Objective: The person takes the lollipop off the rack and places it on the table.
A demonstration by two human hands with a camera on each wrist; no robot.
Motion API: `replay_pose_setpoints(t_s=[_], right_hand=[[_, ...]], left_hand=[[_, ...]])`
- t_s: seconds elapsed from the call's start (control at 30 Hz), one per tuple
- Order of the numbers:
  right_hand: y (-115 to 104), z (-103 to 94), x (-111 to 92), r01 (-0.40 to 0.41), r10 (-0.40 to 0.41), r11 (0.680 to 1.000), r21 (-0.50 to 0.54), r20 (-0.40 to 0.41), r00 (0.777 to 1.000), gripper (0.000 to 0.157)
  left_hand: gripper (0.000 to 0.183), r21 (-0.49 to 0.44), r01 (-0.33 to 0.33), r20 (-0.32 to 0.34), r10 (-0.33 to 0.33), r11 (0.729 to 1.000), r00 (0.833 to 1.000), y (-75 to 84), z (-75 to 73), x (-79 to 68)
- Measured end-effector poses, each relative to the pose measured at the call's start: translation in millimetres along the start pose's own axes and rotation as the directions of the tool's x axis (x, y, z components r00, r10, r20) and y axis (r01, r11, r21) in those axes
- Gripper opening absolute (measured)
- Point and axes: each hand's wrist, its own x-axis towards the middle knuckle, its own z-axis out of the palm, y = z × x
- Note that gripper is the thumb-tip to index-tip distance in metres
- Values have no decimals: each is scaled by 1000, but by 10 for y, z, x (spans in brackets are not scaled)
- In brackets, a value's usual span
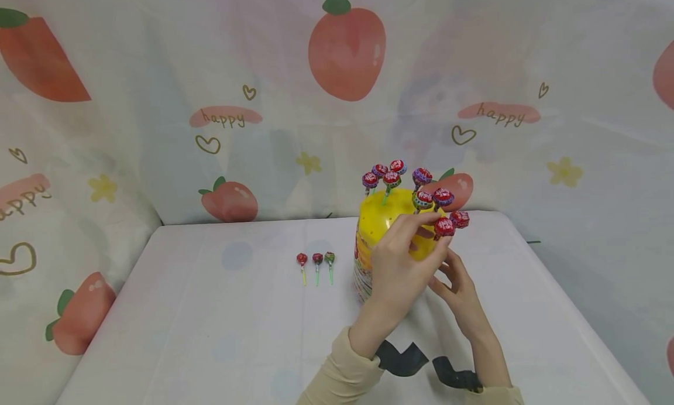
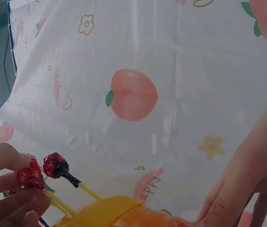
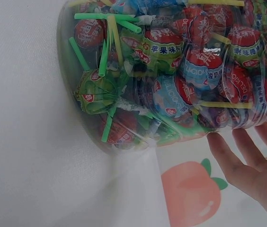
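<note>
A clear jar (image 3: 166, 80) full of wrapped lollipops stands upright with a yellow lid (image 1: 381, 215). Several lollipops poke up from this lid. My left hand (image 1: 402, 264) reaches over it and pinches the head of a red lollipop (image 2: 29, 172), whose yellow stick meets the lid. Close beside it stands another red lollipop (image 2: 56, 165) on its own yellow stick. My right hand (image 1: 463, 299) is at the jar's right side; in the right wrist view its extended fingertips touch the jar wall. The left palm hides part of the lid and jar in the head view.
Three lollipops (image 1: 317, 261) lie in a row on the white table (image 1: 221, 317), left of the jar. A peach-printed curtain (image 1: 279, 71) hangs behind and along the sides. Black bands (image 1: 402, 358) are at both wrists.
</note>
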Motion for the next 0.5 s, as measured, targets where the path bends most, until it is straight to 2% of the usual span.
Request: replay_pose_setpoints(t_s=[0.17,0.33,0.5], right_hand=[[-5,0,0,8,-8,1000,7,2,1000,66],[-10,2,-8,-1,1,1000,7,4,1000,65],[-17,2,-12,-20,20,1000,0,8,1000,68]], left_hand=[[29,6,-35,-6,35,999,999,-3,-4,16],[31,-60,-71,-23,70,996,997,47,-54,12],[31,-116,-75,-42,71,990,997,93,-132,-19]])
